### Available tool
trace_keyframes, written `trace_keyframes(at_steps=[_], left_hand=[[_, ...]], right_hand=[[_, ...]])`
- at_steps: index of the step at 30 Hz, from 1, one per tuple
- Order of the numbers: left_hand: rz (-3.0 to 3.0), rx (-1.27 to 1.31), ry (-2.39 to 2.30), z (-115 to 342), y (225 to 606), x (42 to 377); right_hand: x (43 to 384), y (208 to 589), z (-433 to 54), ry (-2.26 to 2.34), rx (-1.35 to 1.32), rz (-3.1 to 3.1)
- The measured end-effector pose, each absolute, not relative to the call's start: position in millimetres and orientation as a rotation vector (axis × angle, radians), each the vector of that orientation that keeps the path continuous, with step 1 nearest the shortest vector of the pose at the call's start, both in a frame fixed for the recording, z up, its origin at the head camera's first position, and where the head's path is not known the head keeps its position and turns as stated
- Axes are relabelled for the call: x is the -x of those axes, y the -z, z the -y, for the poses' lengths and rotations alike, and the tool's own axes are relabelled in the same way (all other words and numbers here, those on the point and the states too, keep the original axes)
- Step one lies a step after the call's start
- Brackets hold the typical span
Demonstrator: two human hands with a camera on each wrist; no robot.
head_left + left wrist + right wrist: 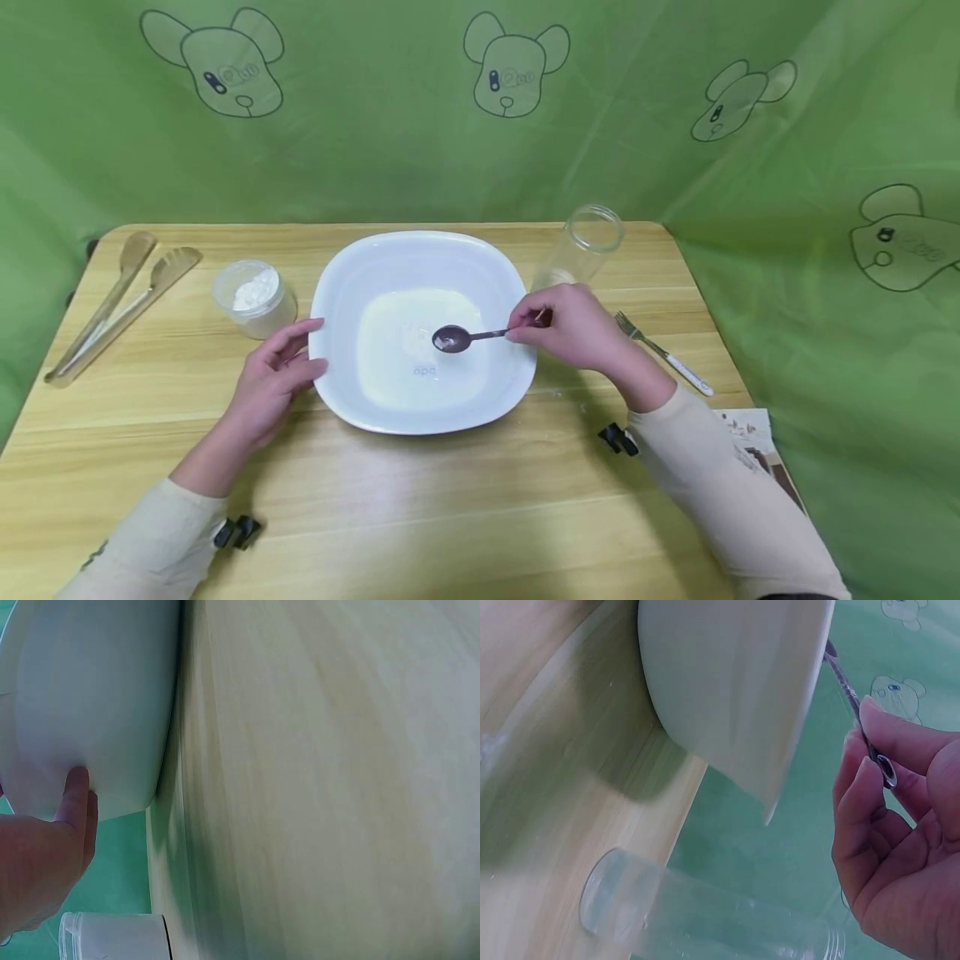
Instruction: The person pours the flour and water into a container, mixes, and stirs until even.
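A white basin (337, 287) stands in the middle of the table. My left hand (277, 375) grips its left rim, the thumb at the edge and fingers against the outer wall (97, 697). Over the basin's right side, my right hand (566, 325) pinches the handle of a dark spoon (452, 339) between thumb and fingers. The spoon's bowl hangs above the basin floor and shows a pale patch in it. In the right wrist view, the rear end of the spoon (886, 771) sticks out past the fingers, above the basin rim.
A tub of white powder (258, 304) stands left of the basin, wooden-ended tongs (120, 312) farther left. Behind my right hand is a tall glass jar (585, 246). A fork (663, 354) and a printed sheet (753, 429) lie at the right. White specks dot the table.
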State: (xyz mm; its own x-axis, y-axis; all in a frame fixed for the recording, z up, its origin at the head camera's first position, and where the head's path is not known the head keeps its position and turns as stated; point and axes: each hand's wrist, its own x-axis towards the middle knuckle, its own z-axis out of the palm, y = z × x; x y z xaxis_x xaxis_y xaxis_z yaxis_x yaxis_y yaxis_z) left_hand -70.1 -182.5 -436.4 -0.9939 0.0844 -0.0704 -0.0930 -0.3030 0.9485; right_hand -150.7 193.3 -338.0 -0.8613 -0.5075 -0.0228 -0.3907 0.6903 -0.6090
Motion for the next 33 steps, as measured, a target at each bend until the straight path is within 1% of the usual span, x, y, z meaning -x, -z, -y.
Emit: trace_keyframes(at_steps=[20,33], left_hand=[[-1.771,0.009,-2.462,183.3,440.2,69.7],[-1.772,0.009,-2.458,183.5,439.2,70.7]], right_hand=[[167.8,361.8,-157.9,0.724,0.803,-2.693],[169.0,355.2,-161.0,0.717,0.709,-2.811]])
